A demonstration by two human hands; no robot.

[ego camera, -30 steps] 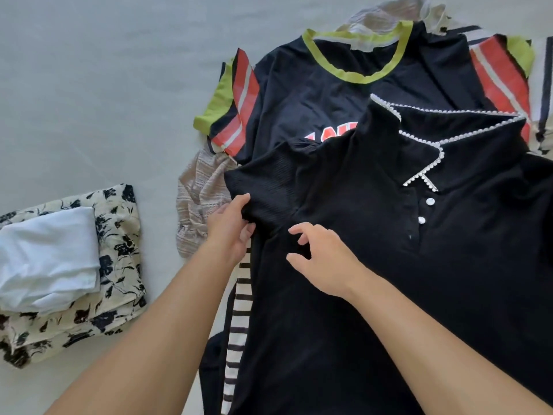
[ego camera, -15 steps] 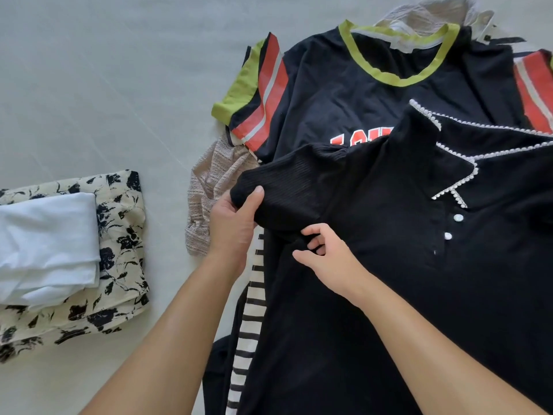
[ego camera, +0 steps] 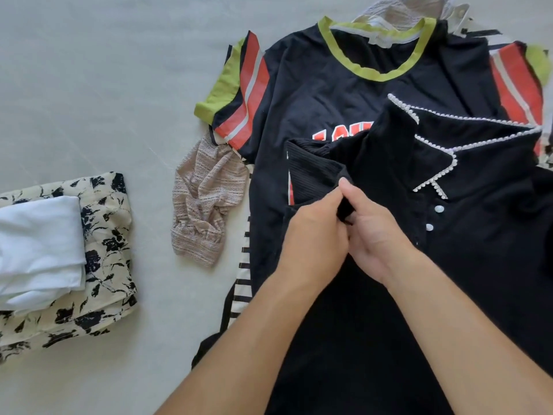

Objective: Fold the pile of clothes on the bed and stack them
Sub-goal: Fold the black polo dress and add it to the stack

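A black collared top [ego camera: 466, 235] with white bead trim and two white buttons lies on top of the pile at the right. Its left sleeve [ego camera: 314, 172] is folded inward over the chest. My left hand [ego camera: 314, 235] and my right hand [ego camera: 374, 232] meet at the sleeve's edge, both pinching the black fabric. Under it lies a black jersey [ego camera: 329, 85] with a lime neckband and red striped sleeves. At the left sits a stack: a folded white garment [ego camera: 36, 244] on a folded cream floral one [ego camera: 101, 295].
A beige patterned garment [ego camera: 203, 202] lies crumpled left of the pile. A black-and-white striped piece [ego camera: 242, 283] shows under the black top. The pale grey bed surface [ego camera: 104, 85] spreads to the left and far side. More clothes [ego camera: 401, 10] poke out at the top.
The sleeve has been brought inward to the right across the top's chest. My left hand moved right with it and now meets my right hand.
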